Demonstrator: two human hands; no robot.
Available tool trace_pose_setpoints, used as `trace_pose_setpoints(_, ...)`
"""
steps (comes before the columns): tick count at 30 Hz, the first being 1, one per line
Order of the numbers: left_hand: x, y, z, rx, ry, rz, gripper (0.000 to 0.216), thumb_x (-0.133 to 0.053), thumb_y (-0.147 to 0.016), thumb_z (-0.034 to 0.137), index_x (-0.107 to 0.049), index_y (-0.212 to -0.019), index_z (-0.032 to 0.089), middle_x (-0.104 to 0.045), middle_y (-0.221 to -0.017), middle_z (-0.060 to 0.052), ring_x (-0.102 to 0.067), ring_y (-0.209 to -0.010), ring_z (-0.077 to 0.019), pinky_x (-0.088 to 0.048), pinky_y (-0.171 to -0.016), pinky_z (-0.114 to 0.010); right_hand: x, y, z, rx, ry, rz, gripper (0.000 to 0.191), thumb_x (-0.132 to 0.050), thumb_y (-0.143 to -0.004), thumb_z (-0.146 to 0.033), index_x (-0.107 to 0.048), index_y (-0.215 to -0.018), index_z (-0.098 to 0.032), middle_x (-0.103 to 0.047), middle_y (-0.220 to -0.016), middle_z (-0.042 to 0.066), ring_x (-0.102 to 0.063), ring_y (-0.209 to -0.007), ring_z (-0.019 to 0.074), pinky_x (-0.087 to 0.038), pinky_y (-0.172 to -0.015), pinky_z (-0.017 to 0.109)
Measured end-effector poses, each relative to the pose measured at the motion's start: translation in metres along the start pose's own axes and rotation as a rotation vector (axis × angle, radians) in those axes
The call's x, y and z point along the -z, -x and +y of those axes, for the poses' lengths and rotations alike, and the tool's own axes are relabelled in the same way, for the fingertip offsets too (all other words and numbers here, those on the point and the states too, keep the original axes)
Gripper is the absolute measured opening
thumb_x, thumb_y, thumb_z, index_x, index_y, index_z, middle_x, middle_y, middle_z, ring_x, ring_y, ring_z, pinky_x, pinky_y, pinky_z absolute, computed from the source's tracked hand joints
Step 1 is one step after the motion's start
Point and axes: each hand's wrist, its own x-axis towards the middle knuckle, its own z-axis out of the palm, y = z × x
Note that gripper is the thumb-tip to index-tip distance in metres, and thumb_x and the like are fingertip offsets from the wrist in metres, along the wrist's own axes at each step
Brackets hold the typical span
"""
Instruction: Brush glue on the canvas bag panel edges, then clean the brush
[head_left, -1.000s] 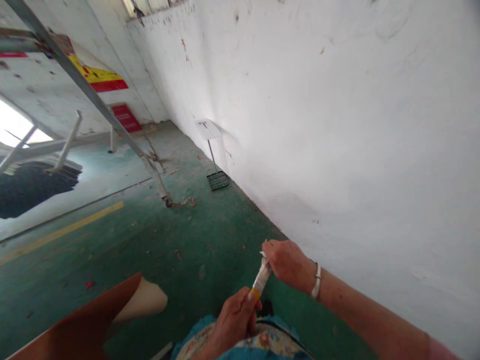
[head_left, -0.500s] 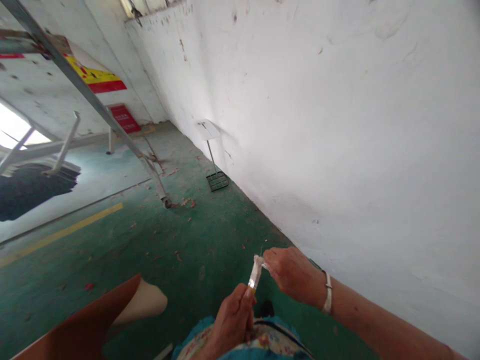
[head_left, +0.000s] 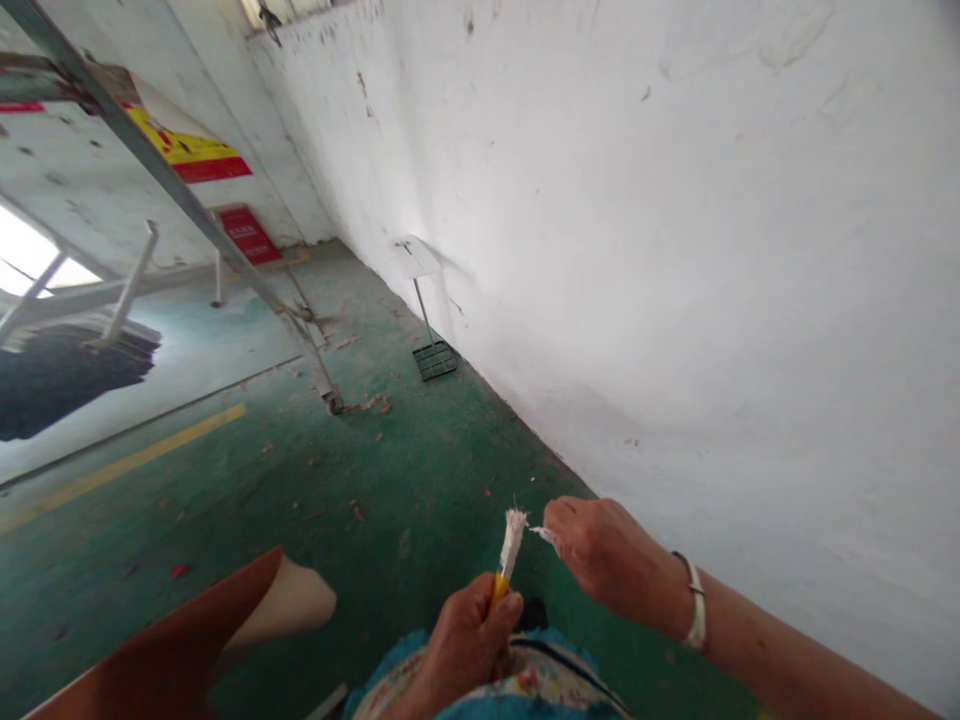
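Note:
My left hand (head_left: pixel 471 632) is wrapped round the yellow handle of a paintbrush (head_left: pixel 512 543), low in the middle of the view. The brush points up, its metal band and pale, frayed bristles clear of the fingers. Just right of the bristle tip, my right hand (head_left: pixel 600 548) is closed in a pinch. A thin white strip (head_left: pixel 543 534), perhaps a shred of tape or film, sticks out from its fingers toward the brush. A small gap shows between strip and bristles.
A white wall (head_left: pixel 675 300) runs along the right. On the green floor (head_left: pixel 300 520) stand a small sign (head_left: pixel 417 258) with a black base and a metal frame leg (head_left: pixel 307 350). A brown curled sheet (head_left: pixel 187 630) lies lower left.
My right hand has moved to the right, away from the brush, with the white strip in its fingers. The bristles now stand free, and more of the yellow handle shows.

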Motion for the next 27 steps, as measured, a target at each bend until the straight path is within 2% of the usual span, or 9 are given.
trace_pose_setpoints(4, -0.001, -0.002, 0.002, -0.015, -0.103, -0.005, 0.048, -0.055, -0.076, 0.066, -0.044, -0.068, 0.02, -0.038, -0.053, 0.008, -0.034, -0.047, -0.0071, -0.026, -0.044, -0.02, -0.01, -0.012, -0.007, 0.013, 0.075, -0.056, 0.015, -0.047, -0.087, -0.007, -0.054, -0.089, -0.02, -0.063, -0.083, 0.003, -0.059, -0.068, 0.0167, -0.026, -0.054, 0.03)
trace_pose_setpoints(8, -0.001, 0.003, 0.004, -0.059, -0.156, -0.007, 0.049, -0.057, -0.075, 0.064, -0.048, -0.064, 0.018, -0.038, -0.056, 0.006, -0.035, -0.052, -0.0077, -0.026, -0.047, -0.02, -0.016, -0.024, 0.014, -0.129, 0.123, -0.021, 0.018, -0.043, -0.088, -0.002, -0.055, -0.089, -0.016, -0.064, -0.082, 0.008, -0.06, -0.067, 0.0193, -0.025, -0.053, 0.03)
trace_pose_setpoints(11, 0.001, 0.006, 0.004, -0.01, -0.043, -0.055, 0.056, -0.049, -0.076, 0.072, -0.055, -0.074, 0.016, -0.042, -0.052, 0.006, -0.034, -0.046, -0.0075, -0.026, -0.044, -0.021, -0.012, -0.019, 0.03, -0.209, 0.129, 0.019, 0.019, -0.037, -0.094, -0.007, -0.054, -0.088, -0.015, -0.063, -0.077, 0.008, -0.06, -0.066, 0.0192, -0.026, -0.054, 0.031)
trace_pose_setpoints(15, 0.002, 0.005, 0.004, 0.07, 0.074, -0.092, 0.063, -0.044, -0.075, 0.078, -0.057, -0.083, 0.016, -0.045, -0.05, 0.006, -0.037, -0.04, -0.0074, -0.027, -0.041, -0.02, -0.003, -0.004, 0.023, -0.107, 0.071, 0.021, 0.02, -0.039, -0.099, -0.02, -0.052, -0.084, -0.019, -0.061, -0.074, 0.002, -0.056, -0.064, 0.0155, -0.026, -0.056, 0.031)
trace_pose_setpoints(19, -0.001, 0.001, 0.002, 0.054, 0.049, -0.081, 0.065, -0.045, -0.073, 0.08, -0.056, -0.083, 0.016, -0.042, -0.047, 0.008, -0.035, -0.039, -0.0072, -0.026, -0.041, -0.02, -0.004, 0.002, -0.002, 0.01, 0.05, 0.003, 0.016, -0.041, -0.093, -0.011, -0.053, -0.085, -0.019, -0.061, -0.078, 0.002, -0.055, -0.063, 0.0155, -0.025, -0.054, 0.032)
trace_pose_setpoints(23, -0.006, 0.001, -0.001, 0.035, -0.046, -0.064, 0.064, -0.045, -0.073, 0.079, -0.057, -0.08, 0.016, -0.04, -0.046, 0.008, -0.031, -0.04, -0.0068, -0.023, -0.042, -0.021, -0.015, -0.007, -0.013, 0.022, 0.073, -0.066, 0.017, -0.047, -0.086, -0.007, -0.056, -0.092, -0.02, -0.064, -0.084, 0.002, -0.06, -0.069, 0.0173, -0.027, -0.054, 0.03)
trace_pose_setpoints(27, -0.006, 0.005, 0.002, -0.017, -0.099, -0.041, 0.056, -0.041, -0.081, 0.071, -0.056, -0.081, 0.017, -0.039, -0.048, 0.008, -0.031, -0.042, -0.0072, -0.023, -0.044, -0.021, -0.02, -0.021, 0.002, -0.064, 0.105, -0.064, 0.015, -0.046, -0.087, -0.006, -0.056, -0.09, -0.018, -0.065, -0.084, 0.006, -0.062, -0.069, 0.019, -0.028, -0.053, 0.03)
